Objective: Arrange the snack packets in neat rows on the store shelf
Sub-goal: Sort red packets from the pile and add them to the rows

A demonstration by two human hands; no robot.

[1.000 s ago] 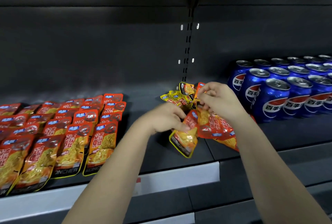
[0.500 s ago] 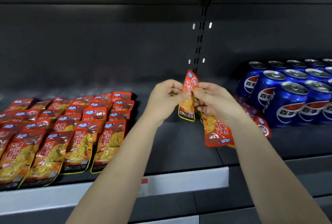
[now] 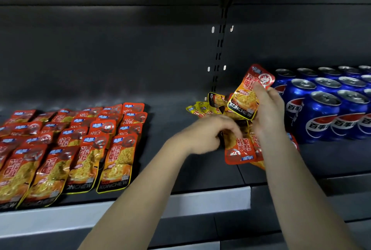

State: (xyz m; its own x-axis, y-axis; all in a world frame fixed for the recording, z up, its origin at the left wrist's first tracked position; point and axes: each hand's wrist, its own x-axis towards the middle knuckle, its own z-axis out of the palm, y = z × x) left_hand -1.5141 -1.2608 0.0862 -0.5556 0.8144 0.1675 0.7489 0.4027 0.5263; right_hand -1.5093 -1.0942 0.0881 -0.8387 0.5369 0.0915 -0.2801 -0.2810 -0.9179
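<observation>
Dark grey metal shelf [image 3: 180, 169]: a dozen-odd blue cola cans [image 3: 321, 113] right, orange snack packets [image 3: 80, 149] in flat rows left, loose pile [image 3: 202, 109] between. Right hand [image 3: 269, 113] pinches one held packet [image 3: 249, 93] upright, long axis near vertical, above the pile; left hand [image 3: 210, 133] blurred, grip unclear.

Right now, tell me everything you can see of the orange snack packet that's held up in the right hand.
The orange-red glossy foil snack packet is a flat sealed pouch with a yellow edge, a black band reading KONCHEW, a picture of yellow food, large Chinese characters and a round red-and-white badge near its top. It is held above the loose pile of packets, tilted, top leaning right. The right hand grips its right side.
</observation>
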